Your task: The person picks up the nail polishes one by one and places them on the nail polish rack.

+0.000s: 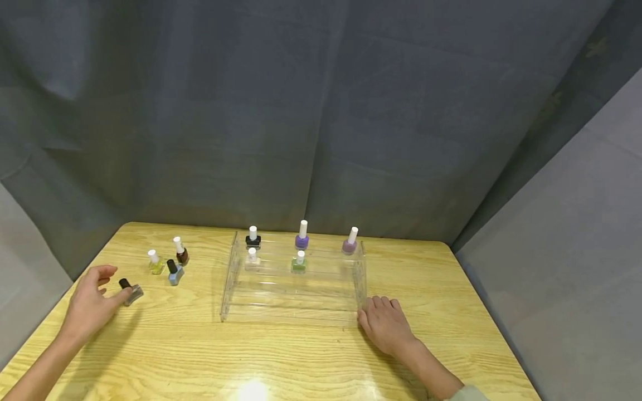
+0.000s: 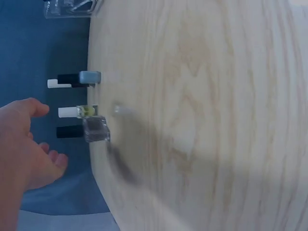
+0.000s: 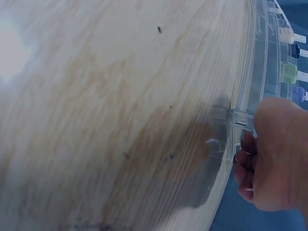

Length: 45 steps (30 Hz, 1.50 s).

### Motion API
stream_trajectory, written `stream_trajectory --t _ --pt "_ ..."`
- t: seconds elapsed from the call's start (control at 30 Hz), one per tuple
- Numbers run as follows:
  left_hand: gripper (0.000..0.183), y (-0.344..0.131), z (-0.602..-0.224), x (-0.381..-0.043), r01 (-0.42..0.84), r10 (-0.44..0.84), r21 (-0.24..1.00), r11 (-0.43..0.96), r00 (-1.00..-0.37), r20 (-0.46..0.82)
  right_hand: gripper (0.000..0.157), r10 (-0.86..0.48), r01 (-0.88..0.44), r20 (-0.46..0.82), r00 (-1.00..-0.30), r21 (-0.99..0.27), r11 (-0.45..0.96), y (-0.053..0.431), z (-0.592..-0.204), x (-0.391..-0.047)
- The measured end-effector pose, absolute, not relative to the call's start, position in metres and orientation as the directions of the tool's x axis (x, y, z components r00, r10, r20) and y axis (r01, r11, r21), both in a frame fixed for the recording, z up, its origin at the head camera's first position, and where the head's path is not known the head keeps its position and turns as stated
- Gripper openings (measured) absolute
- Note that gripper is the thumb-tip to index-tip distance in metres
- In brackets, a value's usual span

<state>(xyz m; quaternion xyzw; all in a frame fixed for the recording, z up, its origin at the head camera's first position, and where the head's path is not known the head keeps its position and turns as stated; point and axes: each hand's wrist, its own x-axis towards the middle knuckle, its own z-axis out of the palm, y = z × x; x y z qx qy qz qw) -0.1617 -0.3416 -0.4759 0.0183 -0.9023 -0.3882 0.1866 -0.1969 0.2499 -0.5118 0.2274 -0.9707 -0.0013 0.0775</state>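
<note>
Around a grey nail polish bottle [image 1: 134, 295] with a black cap, my left hand [image 1: 90, 301] is spread, thumb and fingers apart. In the left wrist view that bottle [image 2: 96, 129] stands upright, with a gap between it and the left hand [image 2: 29, 149]. My right hand [image 1: 385, 324] grips the front right corner of a clear tiered rack [image 1: 291, 318], fingers curled at its side panel. On the rack's upper tiers stand black [image 1: 253, 241], purple [image 1: 301, 242], mauve [image 1: 349, 247], pale [image 1: 252, 260] and green [image 1: 298, 264] nail polish bottles, all white-capped.
Beyond the left hand stand a yellow bottle [image 1: 156, 266], a dark brown bottle [image 1: 182, 256] and a light blue bottle [image 1: 175, 275] with a black cap. Behind the wooden table [image 1: 281, 356] hangs a dark curtain [image 1: 241, 122].
</note>
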Motion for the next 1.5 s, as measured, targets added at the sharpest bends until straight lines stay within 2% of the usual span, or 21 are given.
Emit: stream_trajectory --t 0.3,0.67,1.07,1.5 --pt "0.066 -0.348 -0.492 -0.169 0.026 -0.18 0.718 0.695 -0.961 0.209 0.031 -0.43 -0.432 0.123 -0.895 0.011 0.902 0.245 -0.506 -0.195" --pt "0.053 -0.348 -0.503 -0.175 0.018 -0.147 0.697 0.717 -0.973 0.176 0.032 -0.434 -0.432 0.132 -0.891 0.04 0.901 0.245 -0.507 -0.195" --pt "0.043 -0.348 -0.514 -0.178 0.089 -0.103 0.643 0.761 -0.961 0.255 0.031 -0.432 -0.431 0.139 -0.891 0.035 0.902 0.246 -0.507 -0.194" --pt "0.046 -0.338 -0.51 -0.177 0.089 -0.13 0.665 0.742 -0.953 0.272 0.032 -0.421 -0.419 0.131 -0.898 0.042 0.907 0.247 -0.506 -0.195"
